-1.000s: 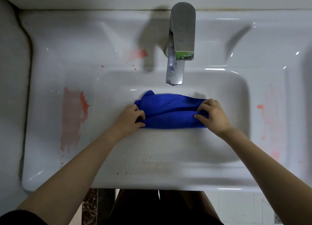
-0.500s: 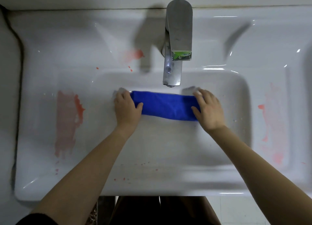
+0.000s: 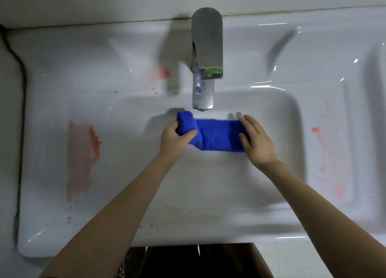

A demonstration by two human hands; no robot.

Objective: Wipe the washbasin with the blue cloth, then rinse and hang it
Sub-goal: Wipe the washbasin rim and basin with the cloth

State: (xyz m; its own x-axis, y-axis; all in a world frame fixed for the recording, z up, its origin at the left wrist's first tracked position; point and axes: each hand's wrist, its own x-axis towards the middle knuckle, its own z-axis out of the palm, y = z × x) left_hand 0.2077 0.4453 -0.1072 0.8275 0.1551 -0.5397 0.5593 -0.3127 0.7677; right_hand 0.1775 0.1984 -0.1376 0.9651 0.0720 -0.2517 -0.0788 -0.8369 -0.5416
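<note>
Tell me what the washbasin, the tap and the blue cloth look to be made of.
The washbasin looks like glazed ceramic: white, glossy, with sharp light glints. The tap is metal, probably chromed or brushed steel: silvery, dull reflections. The blue cloth seems a soft fuzzy textile, perhaps microfibre: matte, rolling thickly.

L hand (image 3: 175, 139) now grips cloth (image 3: 217, 135) end, rolled up

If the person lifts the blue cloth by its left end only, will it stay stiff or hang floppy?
Probably floppy: the blue cloth folds and curls over where the left hand grips it. Its plush surface suggests it is light and unlikely to slip, though wetness cannot be judged.
</note>
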